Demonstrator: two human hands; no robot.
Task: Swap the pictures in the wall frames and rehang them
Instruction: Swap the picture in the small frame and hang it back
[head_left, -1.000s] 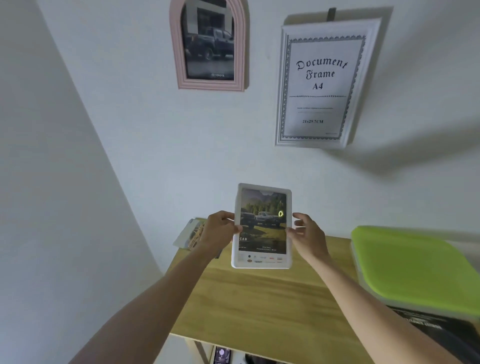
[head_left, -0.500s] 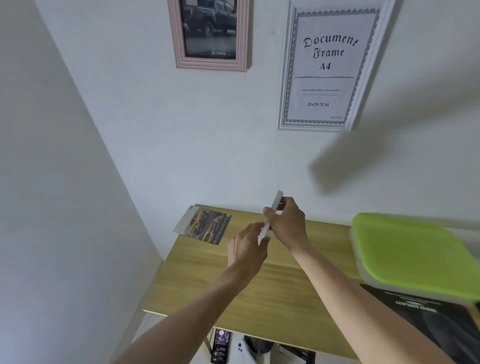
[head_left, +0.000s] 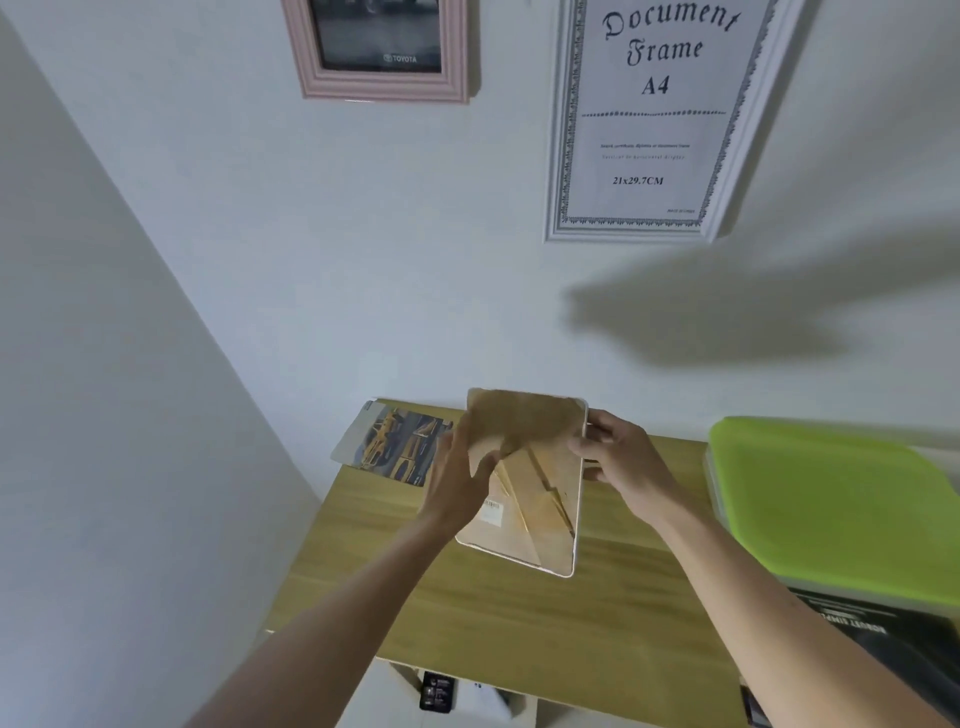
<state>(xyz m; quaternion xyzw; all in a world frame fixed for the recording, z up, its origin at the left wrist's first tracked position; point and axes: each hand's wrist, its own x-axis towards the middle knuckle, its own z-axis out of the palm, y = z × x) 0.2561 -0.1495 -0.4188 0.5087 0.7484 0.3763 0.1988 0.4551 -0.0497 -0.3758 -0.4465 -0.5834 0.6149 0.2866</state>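
Head cam, L to R, places taken off your fingers.

Far L of your left fingers: loose picture (head_left: 397, 446), yellow cars, flat on the wooden table (head_left: 519, 618) near the back L corner, touching neither hand.

Left hand (head_left: 460, 480): on the L edge of the small white frame (head_left: 524, 483), fingers curled round a brown flap/corner of the backing, thumb side looks tucked under. Motion blur, so exact grip unclear; reads as holding, not spread.

Frame betw. both hands, back face toward you: brown backing board, folded easel leg in view. Long axis runs away from you toward the wall, tilted, near end low over the table; whether it touches the top you cannot tell.

Right hand (head_left: 621, 462): pinches the R edge near the far end, thumb on the back face, fingers narrow, wrapped behind.

Key relation: backing lies directly under your left fingertips, R hand steadies the opposite long edge. Left hand is nearer the flap, so prob. it does the opening; R just holds.

Up on the wall, well above both hands: pink frame (head_left: 382, 78) w/ truck photo, then white A4 document frame (head_left: 649, 119), both hung.

Far R of right fingers: green-lidded box (head_left: 831, 504), clear of the work.
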